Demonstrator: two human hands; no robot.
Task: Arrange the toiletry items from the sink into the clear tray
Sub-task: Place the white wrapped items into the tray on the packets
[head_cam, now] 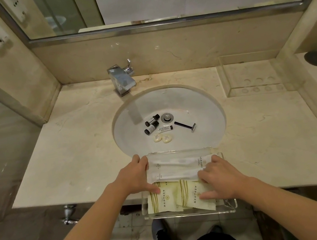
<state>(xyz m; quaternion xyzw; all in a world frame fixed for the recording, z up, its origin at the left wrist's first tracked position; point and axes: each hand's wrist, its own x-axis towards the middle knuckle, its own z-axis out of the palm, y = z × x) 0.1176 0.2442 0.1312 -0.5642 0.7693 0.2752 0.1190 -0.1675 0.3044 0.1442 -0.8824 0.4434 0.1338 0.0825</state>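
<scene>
Both hands, left point(136, 176) and right point(219, 180), are pressing flat, fingers spread, gripping nothing, on light, floppy packets point(178, 196) in tray point(190, 214).

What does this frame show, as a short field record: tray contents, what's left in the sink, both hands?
tray: clear, on the counter's front edge, overhanging it
in tray: two white sachets; two green-striped packets
in sink: two dark bottles, small tube, two soaps, razor
left hand: flat on the tray's left end, touching sachets and a packet
right hand: flat on the right end, on the packets
progress: partly done
</scene>
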